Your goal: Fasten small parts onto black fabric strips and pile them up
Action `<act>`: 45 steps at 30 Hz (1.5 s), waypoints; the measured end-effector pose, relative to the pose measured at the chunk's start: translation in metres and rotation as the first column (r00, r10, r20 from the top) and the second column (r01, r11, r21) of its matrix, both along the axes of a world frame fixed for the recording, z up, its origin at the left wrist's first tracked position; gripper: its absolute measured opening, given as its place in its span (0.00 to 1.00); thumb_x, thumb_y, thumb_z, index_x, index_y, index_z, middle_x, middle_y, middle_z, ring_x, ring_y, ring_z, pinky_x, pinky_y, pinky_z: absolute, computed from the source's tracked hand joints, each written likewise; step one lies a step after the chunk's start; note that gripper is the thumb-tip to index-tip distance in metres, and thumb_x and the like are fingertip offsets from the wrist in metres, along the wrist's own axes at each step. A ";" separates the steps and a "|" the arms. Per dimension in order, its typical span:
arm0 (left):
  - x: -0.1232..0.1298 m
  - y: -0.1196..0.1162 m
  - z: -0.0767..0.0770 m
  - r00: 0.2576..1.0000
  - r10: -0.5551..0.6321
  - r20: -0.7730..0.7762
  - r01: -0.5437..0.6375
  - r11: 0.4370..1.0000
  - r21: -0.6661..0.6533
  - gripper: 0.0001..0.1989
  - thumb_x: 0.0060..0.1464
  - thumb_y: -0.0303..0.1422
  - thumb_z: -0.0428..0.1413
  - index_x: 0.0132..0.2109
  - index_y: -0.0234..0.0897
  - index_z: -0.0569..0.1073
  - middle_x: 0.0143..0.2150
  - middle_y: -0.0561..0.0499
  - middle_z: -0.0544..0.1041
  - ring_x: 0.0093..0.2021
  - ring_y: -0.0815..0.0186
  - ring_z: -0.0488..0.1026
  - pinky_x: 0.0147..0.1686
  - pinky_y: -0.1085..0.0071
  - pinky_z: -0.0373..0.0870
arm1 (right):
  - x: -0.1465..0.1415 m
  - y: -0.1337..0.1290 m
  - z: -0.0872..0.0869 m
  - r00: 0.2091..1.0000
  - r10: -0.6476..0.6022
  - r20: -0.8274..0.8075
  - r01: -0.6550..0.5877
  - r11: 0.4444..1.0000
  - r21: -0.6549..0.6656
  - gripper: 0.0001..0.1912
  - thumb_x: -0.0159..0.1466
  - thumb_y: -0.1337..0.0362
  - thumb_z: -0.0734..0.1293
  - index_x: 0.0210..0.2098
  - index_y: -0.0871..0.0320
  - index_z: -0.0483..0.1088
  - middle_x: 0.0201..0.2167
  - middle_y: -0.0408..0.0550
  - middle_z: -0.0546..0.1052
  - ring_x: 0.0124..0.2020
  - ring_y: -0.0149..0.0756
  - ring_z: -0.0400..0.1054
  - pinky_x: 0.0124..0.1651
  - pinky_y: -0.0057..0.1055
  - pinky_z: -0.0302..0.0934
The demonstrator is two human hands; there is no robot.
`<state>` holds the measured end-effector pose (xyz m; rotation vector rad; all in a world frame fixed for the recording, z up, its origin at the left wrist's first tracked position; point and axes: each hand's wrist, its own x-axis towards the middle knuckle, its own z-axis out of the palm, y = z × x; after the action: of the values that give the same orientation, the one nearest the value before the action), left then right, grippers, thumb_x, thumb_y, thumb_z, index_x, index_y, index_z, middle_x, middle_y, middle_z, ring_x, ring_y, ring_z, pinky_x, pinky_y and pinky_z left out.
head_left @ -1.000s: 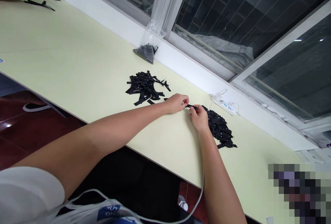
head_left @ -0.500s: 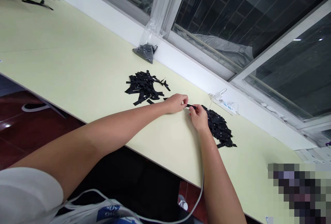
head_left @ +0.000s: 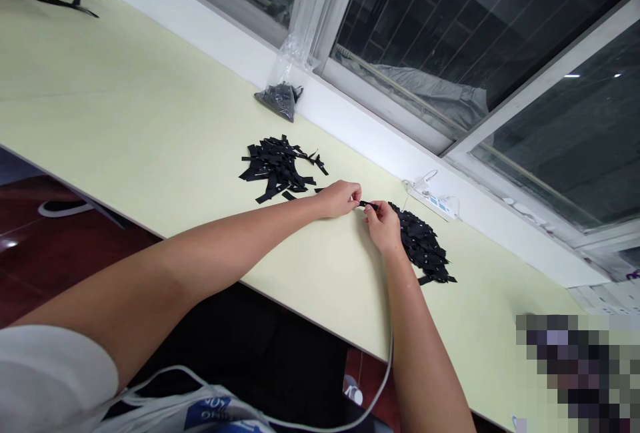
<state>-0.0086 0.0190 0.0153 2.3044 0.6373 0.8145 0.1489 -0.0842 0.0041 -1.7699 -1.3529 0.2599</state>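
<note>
A short black fabric strip [head_left: 369,205] is stretched between my two hands, a little above the table. My left hand [head_left: 343,199] pinches its left end, and my right hand [head_left: 385,226] grips the other end between thumb and fingers. Behind and left of my left hand lies a loose pile of black strips [head_left: 276,165], some with small white marks. A second, denser pile of black strips [head_left: 424,245] is just right of my right hand, which hides part of it. The fingertips cover the ends of the held strip.
The pale table [head_left: 165,133] runs along a windowed wall. A clear plastic bag [head_left: 281,96] of black pieces stands by the wall. A white power strip [head_left: 436,203] with cables lies behind the right pile. A white cord [head_left: 388,369] hangs past my right forearm. Black straps [head_left: 67,4] lie far left.
My hands hold the same strip in nearly the same pose. The view has shifted very slightly, and a hand at the far left edge is no longer visible.
</note>
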 end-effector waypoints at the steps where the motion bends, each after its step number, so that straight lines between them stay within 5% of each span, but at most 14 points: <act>1: 0.000 0.000 0.000 1.000 0.000 -0.003 0.000 1.000 0.002 0.05 0.55 0.28 0.55 0.38 0.36 0.74 0.36 0.50 0.78 0.33 0.66 0.71 0.34 0.70 0.64 | 0.000 0.000 0.000 1.000 -0.001 0.002 0.001 1.000 0.000 0.18 0.62 0.48 0.64 0.40 0.57 0.71 0.32 0.48 0.78 0.28 0.39 0.72 0.33 0.34 0.61; 45: 0.002 0.001 -0.001 0.999 -0.023 -0.035 0.022 1.000 -0.016 0.03 0.56 0.28 0.55 0.38 0.35 0.73 0.35 0.49 0.77 0.33 0.67 0.70 0.32 0.71 0.62 | -0.001 -0.002 0.002 1.000 -0.010 0.003 0.010 1.000 -0.018 0.18 0.62 0.48 0.64 0.40 0.56 0.71 0.30 0.47 0.77 0.29 0.41 0.72 0.33 0.35 0.61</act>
<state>-0.0068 0.0201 0.0141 2.3124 0.6296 0.7578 0.1482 -0.0858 0.0063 -1.7922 -1.3468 0.2649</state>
